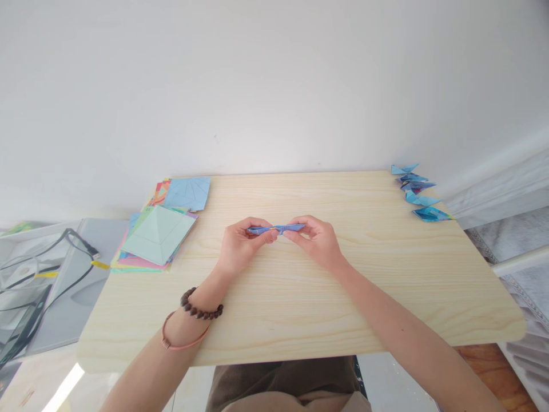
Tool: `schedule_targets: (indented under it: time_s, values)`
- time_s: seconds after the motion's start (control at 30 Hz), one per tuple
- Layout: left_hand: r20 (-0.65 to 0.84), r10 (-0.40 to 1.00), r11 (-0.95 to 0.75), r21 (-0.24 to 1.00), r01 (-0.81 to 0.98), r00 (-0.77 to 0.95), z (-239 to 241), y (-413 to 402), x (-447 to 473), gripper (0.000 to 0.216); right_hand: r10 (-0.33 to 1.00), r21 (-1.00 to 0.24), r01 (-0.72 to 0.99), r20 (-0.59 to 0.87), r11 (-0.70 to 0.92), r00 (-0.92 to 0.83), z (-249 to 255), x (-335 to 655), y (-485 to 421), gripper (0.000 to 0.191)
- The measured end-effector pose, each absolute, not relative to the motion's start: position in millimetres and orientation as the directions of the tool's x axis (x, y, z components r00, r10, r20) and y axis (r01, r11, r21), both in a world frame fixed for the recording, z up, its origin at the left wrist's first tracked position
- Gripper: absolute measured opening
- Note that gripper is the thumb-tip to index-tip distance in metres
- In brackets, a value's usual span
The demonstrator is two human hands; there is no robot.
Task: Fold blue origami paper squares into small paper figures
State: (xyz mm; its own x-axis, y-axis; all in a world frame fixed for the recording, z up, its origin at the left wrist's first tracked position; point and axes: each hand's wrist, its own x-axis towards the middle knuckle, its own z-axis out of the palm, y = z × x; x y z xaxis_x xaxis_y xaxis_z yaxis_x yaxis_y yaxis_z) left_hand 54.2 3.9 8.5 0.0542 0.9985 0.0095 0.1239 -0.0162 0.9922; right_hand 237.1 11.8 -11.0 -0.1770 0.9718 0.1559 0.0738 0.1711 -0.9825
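A narrow folded strip of blue paper (275, 229) is held just above the middle of the light wooden table (300, 309). My left hand (241, 245) pinches its left end between thumb and fingers. My right hand (315, 240) pinches its right end the same way. Both hands are closed on the paper, fingertips almost meeting at its middle. My left wrist wears a dark bead bracelet and a thin pink band.
A stack of coloured paper squares (158, 236) lies at the table's left side, a pale green creased sheet on top and a blue sheet (189, 192) behind. Several folded blue paper figures (418, 194) line the far right corner. Cables (51, 269) lie on a grey surface to the left.
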Motion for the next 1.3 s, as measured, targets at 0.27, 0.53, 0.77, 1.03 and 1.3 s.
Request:
schedule_targets:
  time_s: [0.27,0.53,0.77,1.03,1.3]
  values:
    - [-0.173,0.975,0.172,0.985,0.017,0.141,5.5,10.6,49.1,0.034,0.981,-1.0,-0.015,0.005,0.002,-0.194,-11.1,237.9,13.9,0.033]
    - [-0.248,0.917,0.278,0.959,-0.055,0.312,5.7,13.0,44.9,0.041,0.978,-0.996,-0.08,-0.031,-0.048,-0.207,-5.5,242.4,19.0,0.032]
    - [-0.246,0.913,0.278,0.959,-0.056,0.326,4.7,13.5,43.0,0.045,0.964,-0.97,-0.167,-0.134,-0.175,-0.228,-2.7,248.9,22.7,0.034]
    - [0.078,0.944,-0.111,0.99,0.087,0.32,7.1,8.0,48.4,0.046,0.971,-0.969,-0.168,-0.146,-0.179,-0.192,-5.3,245.7,21.7,0.027]
    - [0.231,0.945,-0.299,0.899,0.321,0.232,1.9,8.3,47.1,0.02,0.936,-0.988,-0.059,-0.115,-0.142,-0.333,-1.6,246.0,19.3,0.028]
